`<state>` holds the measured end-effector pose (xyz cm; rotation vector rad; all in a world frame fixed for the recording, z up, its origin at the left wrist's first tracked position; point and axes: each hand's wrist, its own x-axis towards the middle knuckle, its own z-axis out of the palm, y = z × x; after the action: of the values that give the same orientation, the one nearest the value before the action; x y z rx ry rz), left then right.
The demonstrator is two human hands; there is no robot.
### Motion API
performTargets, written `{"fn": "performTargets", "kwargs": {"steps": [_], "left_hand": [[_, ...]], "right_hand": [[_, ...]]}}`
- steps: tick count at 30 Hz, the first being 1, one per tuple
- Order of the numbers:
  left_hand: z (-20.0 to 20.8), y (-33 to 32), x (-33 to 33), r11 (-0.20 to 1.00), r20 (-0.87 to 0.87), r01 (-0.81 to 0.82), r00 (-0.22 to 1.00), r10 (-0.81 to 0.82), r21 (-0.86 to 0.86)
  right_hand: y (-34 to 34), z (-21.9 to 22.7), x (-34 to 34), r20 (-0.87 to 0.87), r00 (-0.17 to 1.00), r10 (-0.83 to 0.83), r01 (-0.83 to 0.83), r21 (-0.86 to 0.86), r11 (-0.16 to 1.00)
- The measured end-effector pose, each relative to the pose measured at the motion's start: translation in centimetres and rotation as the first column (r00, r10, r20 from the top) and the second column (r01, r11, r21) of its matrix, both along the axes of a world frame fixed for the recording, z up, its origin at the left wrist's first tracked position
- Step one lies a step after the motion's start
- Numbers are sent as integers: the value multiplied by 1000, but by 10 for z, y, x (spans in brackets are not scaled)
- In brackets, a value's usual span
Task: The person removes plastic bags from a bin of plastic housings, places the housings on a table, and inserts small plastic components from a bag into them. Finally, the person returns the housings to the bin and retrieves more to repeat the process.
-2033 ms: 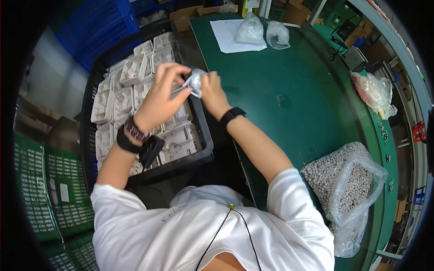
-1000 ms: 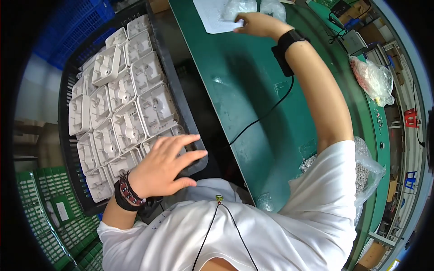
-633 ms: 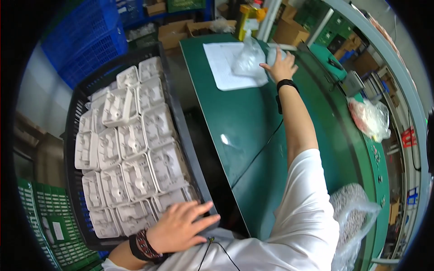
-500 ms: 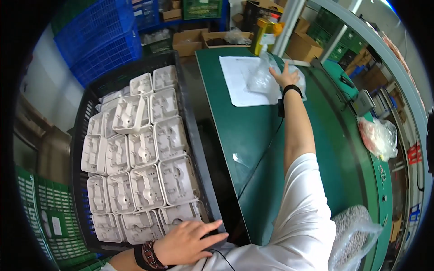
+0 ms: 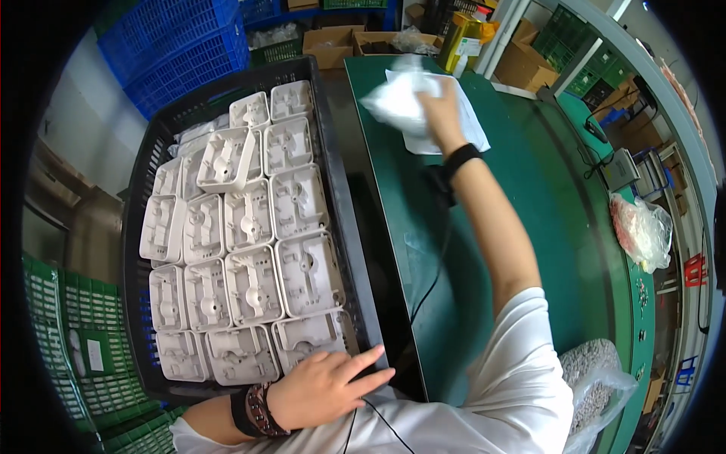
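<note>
My right hand (image 5: 445,113) reaches far over the green table and grips a crumpled clear plastic bag (image 5: 397,100), smeared by motion. Beneath the bag lies a white paper sheet (image 5: 467,130), partly covered by it. At the near edge of a black crate, my left hand (image 5: 321,390) rests with fingers spread, its fingertips over the crate's near right rim (image 5: 368,321). Pale grey plastic housings (image 5: 249,216) fill the crate in rows. One housing (image 5: 224,159) sits tilted on top of the others.
The green table (image 5: 514,227) has a cable across it. A bag of small grey pieces (image 5: 590,378) stands near right, and a plastic bag with red and white contents (image 5: 641,231) lies farther right. A yellow can (image 5: 460,41) stands at the table's far end. Blue crates (image 5: 178,60) are stacked far left.
My right hand has closed on the clear bag and swung it left, off the sheet's right part. My left hand stays almost in place. The view has shifted slightly.
</note>
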<state>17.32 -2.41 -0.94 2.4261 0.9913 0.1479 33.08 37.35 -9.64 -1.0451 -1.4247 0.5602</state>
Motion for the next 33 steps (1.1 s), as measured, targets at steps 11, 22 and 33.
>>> {"fn": "performTargets", "kwargs": {"steps": [11, 22, 33], "left_hand": [[-3, 1, 3, 999, -19, 3, 1000, -2, 51], [4, 10, 0, 1000, -13, 18, 1000, -18, -13], [4, 22, 2, 999, 26, -35, 999, 34, 38]], "right_hand": [[-38, -190, -102, -710, 518, 477, -855, -449, 260], [26, -254, -133, 374, 615, 695, -323, -684, 654], [-35, -109, -103, -366, 768, 526, -525, -830, 190]]}}
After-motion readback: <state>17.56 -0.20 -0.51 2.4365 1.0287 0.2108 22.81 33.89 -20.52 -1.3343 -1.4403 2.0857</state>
